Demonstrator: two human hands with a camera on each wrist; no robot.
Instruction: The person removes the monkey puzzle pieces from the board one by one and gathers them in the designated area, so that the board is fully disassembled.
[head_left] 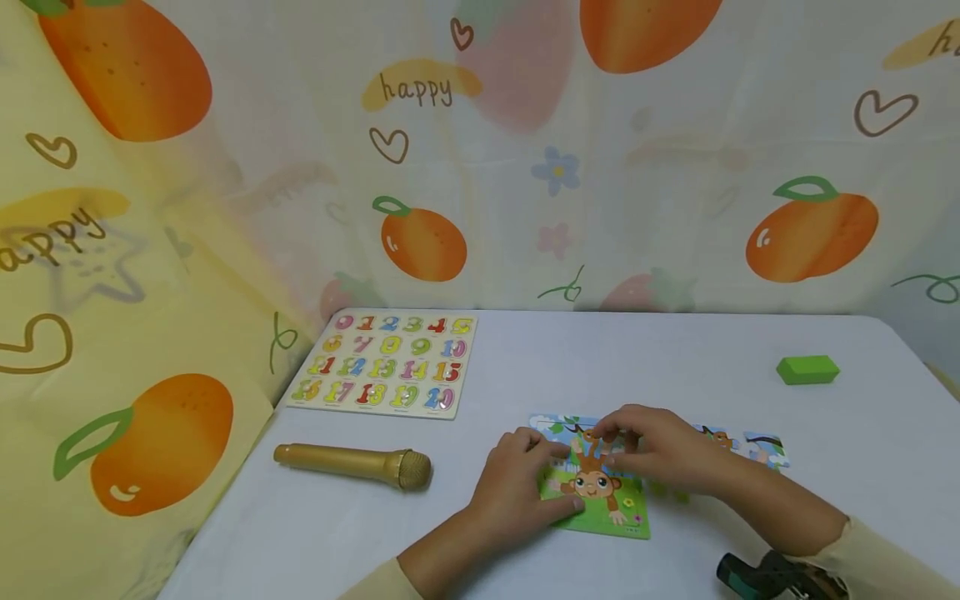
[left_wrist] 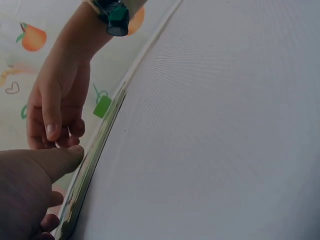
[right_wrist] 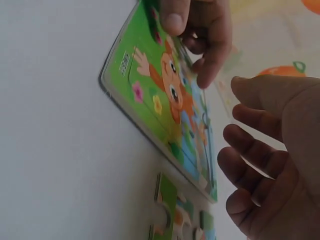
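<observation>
A jigsaw board (head_left: 630,517) with a monkey picture on green grass lies on the white table. My left hand (head_left: 510,479) rests at the board's left side, its thumb over the lower left part and its fingers near the upper left. Over the board's upper right is my right hand (head_left: 671,450), fingers loosely bent. In the right wrist view the right hand (right_wrist: 275,160) shows a gap between thumb and fingers, with nothing held there. Loose jigsaw pieces (head_left: 765,446) lie right of the board, partly hidden by the right forearm.
A number board (head_left: 382,362) lies at the back left, with a gold microphone (head_left: 345,465) in front of it. A green block (head_left: 807,370) sits at the back right. A dark device (head_left: 776,575) is on the right wrist. Behind the table hangs a fruit-patterned curtain (head_left: 502,208).
</observation>
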